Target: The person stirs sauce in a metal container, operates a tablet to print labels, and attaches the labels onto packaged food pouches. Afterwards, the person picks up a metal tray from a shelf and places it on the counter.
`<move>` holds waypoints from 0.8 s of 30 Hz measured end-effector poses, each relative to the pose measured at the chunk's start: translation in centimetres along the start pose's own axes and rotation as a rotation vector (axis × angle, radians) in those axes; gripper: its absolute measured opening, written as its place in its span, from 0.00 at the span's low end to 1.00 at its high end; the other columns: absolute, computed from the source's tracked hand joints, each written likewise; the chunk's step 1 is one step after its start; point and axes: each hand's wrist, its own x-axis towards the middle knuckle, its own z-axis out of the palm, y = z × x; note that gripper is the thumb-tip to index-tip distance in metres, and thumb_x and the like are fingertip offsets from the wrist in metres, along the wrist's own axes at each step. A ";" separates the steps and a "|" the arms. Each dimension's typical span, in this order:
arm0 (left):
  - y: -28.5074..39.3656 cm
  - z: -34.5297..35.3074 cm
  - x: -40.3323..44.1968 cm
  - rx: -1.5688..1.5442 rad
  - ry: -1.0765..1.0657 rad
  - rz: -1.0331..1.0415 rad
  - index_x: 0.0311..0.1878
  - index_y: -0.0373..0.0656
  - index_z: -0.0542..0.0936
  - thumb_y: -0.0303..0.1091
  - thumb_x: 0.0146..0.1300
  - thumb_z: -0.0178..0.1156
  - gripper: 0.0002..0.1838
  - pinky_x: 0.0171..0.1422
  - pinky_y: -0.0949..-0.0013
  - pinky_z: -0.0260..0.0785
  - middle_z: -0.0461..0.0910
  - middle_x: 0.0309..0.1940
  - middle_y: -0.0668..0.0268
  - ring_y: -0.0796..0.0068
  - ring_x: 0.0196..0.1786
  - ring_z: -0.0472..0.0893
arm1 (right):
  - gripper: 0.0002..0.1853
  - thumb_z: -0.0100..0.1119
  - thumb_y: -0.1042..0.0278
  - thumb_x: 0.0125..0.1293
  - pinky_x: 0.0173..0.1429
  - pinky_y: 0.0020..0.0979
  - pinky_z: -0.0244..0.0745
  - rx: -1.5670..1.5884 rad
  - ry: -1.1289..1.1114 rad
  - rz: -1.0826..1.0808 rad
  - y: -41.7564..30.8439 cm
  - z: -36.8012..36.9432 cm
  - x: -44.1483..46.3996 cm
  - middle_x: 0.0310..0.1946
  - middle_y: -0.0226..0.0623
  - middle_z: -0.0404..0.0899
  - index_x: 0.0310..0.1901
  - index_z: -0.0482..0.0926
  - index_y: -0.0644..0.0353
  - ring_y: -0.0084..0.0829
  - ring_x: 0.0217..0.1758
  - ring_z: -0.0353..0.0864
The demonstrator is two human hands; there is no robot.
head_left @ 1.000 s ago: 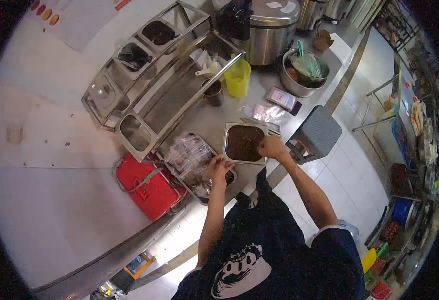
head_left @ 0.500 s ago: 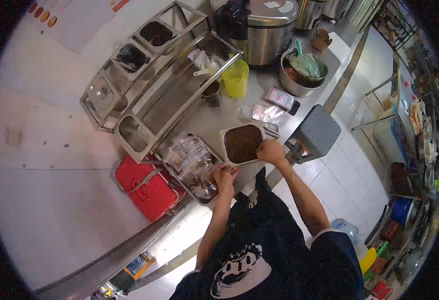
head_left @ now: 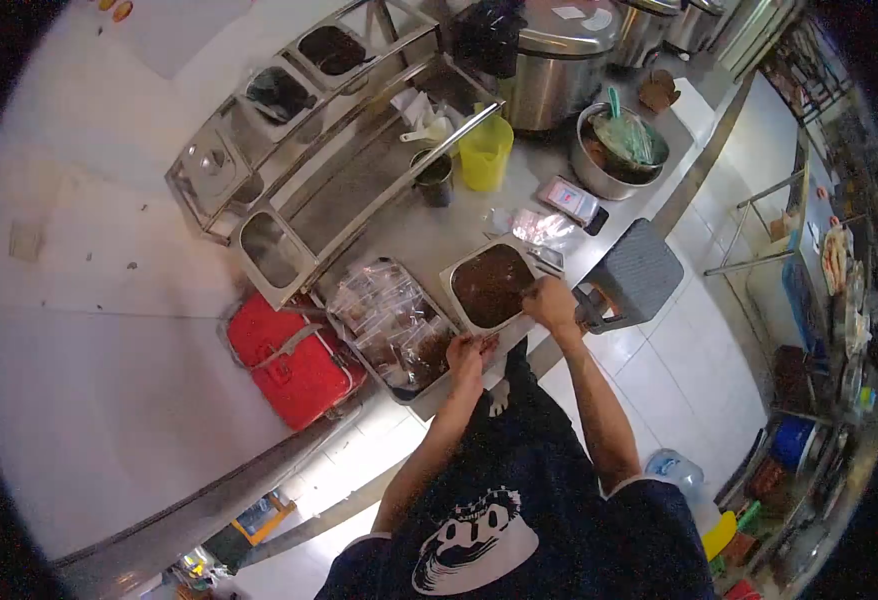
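A square metal pan (head_left: 450, 283) filled with dark brown sauce (head_left: 492, 286) sits on the steel counter near its front edge. My right hand (head_left: 551, 303) is closed in a fist over the pan's right rim; what it grips is hidden. Just below the pan's near corner is my left hand (head_left: 470, 358), fingers drawn together around something pale and thin that I cannot make out. Left of that hand lies a metal tray (head_left: 442, 312) heaped with small clear plastic packets (head_left: 379, 300), some with dark contents.
A metal rack (head_left: 344, 235) holding pans rises behind the tray. A yellow pitcher (head_left: 485, 150), a dark metal cup (head_left: 433, 180), a steel bowl (head_left: 599, 182) and a phone (head_left: 572, 203) stand farther back. A red box (head_left: 289, 360) is left, a grey stool (head_left: 637, 275) right.
My left hand has shifted right, closer to the pan's near corner. My right hand stays at the pan's rim, and the whole view has turned slightly.
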 end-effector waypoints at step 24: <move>-0.6 -1.0 0.1 -0.058 -0.130 0.097 0.45 0.40 0.73 0.17 0.62 0.54 0.10 0.52 0.50 0.81 0.79 0.43 0.55 0.55 0.46 0.84 | 0.10 0.61 0.61 0.54 0.43 0.46 0.80 0.104 0.113 0.026 0.0 2.5 -1.1 0.31 0.49 0.84 0.31 0.87 0.56 0.51 0.36 0.84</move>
